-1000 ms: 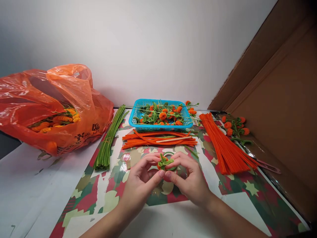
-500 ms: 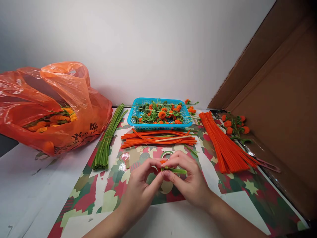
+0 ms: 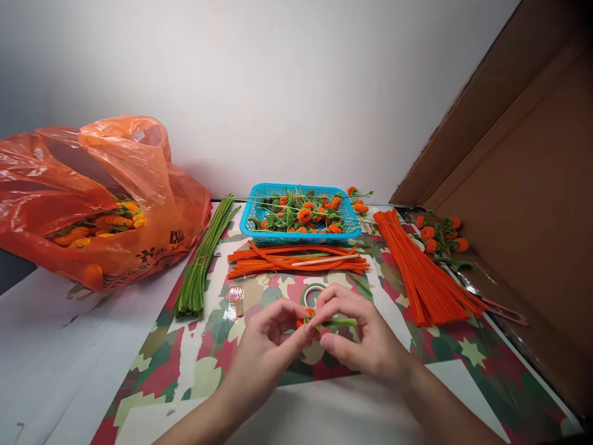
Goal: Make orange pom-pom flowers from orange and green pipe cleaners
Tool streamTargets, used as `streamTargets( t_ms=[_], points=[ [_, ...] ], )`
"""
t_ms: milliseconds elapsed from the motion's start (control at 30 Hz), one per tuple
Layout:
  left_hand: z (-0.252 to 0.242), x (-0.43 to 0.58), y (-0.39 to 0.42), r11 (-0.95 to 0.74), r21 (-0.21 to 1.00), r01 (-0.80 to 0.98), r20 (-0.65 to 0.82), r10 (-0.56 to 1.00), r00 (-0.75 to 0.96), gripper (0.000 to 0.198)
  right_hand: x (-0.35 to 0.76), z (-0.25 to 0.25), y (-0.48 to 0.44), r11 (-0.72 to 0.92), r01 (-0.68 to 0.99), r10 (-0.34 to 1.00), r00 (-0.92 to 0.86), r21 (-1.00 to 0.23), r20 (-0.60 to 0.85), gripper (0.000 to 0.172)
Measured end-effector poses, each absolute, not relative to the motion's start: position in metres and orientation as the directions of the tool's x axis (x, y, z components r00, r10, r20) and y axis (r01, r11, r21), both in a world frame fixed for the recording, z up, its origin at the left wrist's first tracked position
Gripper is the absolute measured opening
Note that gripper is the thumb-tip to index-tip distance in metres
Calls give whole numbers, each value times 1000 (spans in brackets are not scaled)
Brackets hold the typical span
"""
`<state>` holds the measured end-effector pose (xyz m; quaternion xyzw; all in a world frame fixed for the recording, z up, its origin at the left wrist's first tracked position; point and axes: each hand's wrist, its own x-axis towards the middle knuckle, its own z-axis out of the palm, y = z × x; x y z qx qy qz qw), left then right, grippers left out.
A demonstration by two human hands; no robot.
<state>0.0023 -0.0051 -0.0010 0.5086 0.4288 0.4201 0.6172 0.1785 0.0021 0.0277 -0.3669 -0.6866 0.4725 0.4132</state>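
Observation:
Between the fingertips of my left hand [image 3: 273, 340] is a small orange pipe-cleaner pumpkin [image 3: 309, 313], partly hidden by the fingers. A green pipe-cleaner stem [image 3: 341, 322] sticks out from it to the right. My right hand [image 3: 364, 330] is curled over this stem, its index fingertip at the green piece beside my left thumb. The right thumb stands a little apart below. Just behind my hands, a roll of green tape [image 3: 306, 290] lies on the table. Farther back is a loose row of orange pipe cleaners [image 3: 273, 262], with a pale stick [image 3: 324, 261] on top.
A blue basket [image 3: 301, 236] holds pipe-cleaner pumpkins and curled green vines. Bundles of green [image 3: 201, 272] and orange pipe cleaners [image 3: 417, 272] flank it. An orange plastic bag [image 3: 152, 228] stands left. More pumpkins [image 3: 428, 233] and pink-handled scissors [image 3: 507, 314] lie by the cardboard wall [image 3: 519, 185].
My right thumb has moved away from the left fingertips, and the right hand has shifted slightly right. More of the orange pumpkin shows, and its green stem has turned a little.

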Motion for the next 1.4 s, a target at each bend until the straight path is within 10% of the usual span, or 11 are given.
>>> streamTargets(
  t_ms=[200,433,667,933,1100,1400],
  points=[
    [-7,-5,-9,-556,750,358,531,829,173,18,166,13,-3,-132,-91,969,-221,-987,-109,25],
    [-8,-7,-9,-677,561,476,673,708,214,28,158,3,-11,-305,-222,940,-227,-926,-256,27],
    [-6,-6,-8,-619,670,409,580,781,230,21,169,18,-9,116,273,988,-127,-955,83,6],
    [2,-2,-4,-17,992,127,-20,960,279,9,189,23,-1,737,420,675,-500,-529,543,19],
    [11,0,0,338,939,-67,-274,849,451,19,192,18,0,815,382,579,-562,-437,590,26],
    [11,-5,-1,333,942,-48,-262,816,514,20,179,7,0,538,243,836,-276,-807,475,33]
  ],
)
